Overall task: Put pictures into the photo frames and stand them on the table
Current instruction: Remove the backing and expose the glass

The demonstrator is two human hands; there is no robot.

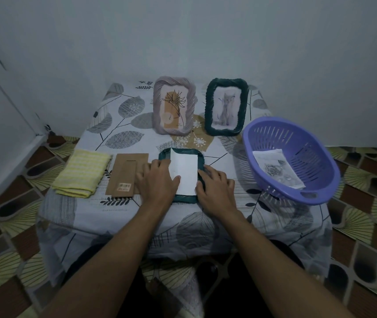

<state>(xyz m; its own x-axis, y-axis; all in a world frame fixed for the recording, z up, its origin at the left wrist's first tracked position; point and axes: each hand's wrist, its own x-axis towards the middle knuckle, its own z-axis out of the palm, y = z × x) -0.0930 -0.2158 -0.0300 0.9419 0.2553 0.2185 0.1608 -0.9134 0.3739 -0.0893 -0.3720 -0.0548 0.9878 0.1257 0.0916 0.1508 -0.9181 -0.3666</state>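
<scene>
A dark green photo frame (178, 198) lies face down on the table in front of me. A white picture (184, 173), blank side up, lies in its opening. My left hand (157, 180) rests on the frame's left side, thumb on the paper's left edge. My right hand (215, 182) lies on the frame's right edge, fingers touching the paper's right side. Two filled frames stand at the back: a pale pink frame (174, 105) with a flower drawing and a dark green frame (227, 106) with a cat picture.
A brown cardboard frame back (125, 176) lies left of my left hand, next to a folded yellow cloth (82, 173). A purple plastic basket (290, 159) at the right holds a rose picture (276, 168). The patterned tablecloth (118, 125) covers a small table against the wall.
</scene>
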